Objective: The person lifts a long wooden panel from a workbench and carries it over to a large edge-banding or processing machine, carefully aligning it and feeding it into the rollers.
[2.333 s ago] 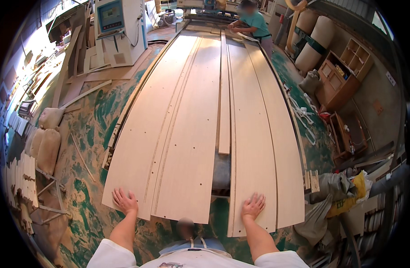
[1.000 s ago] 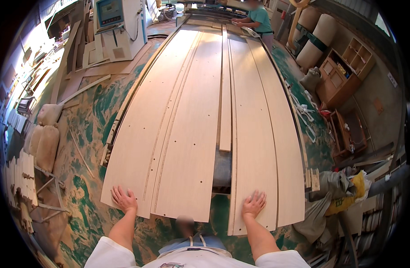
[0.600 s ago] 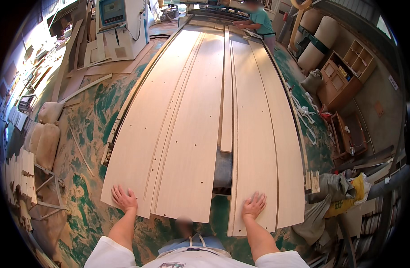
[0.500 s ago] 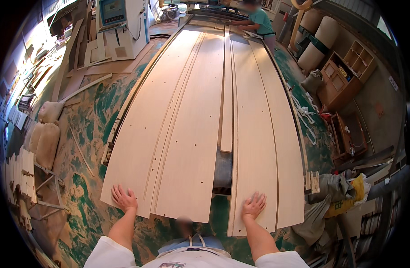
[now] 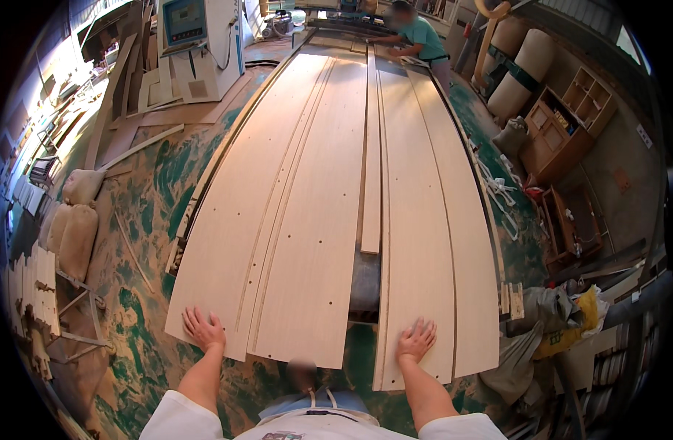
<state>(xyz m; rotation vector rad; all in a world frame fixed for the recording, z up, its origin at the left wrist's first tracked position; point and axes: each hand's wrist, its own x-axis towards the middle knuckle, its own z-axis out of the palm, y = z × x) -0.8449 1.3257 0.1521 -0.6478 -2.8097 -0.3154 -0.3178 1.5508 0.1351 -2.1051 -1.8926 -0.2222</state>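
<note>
Wood panels (image 5: pixel 329 213) lie lengthwise up the middle of the frame on the desk (image 5: pixel 366 282). Left hand (image 5: pixel 203 328) and right hand (image 5: pixel 415 340) press flat, fingers spread. Loose strip (image 5: pixel 371 161) could slide; uneven pushing might skew panels.

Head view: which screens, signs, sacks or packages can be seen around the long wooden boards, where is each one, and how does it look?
Screen: far left, on a white machine cabinet; rectangular, blue-green.
Sacks: left on the floor; tan, stuffed, stacked.
Rolls: far right, leaning; tan cylinders, dark band.
Yellow bag: right of the boards, near end; crumpled, beside grey cloth.
Small sign: right wall; pale rectangle, unreadable.
</note>
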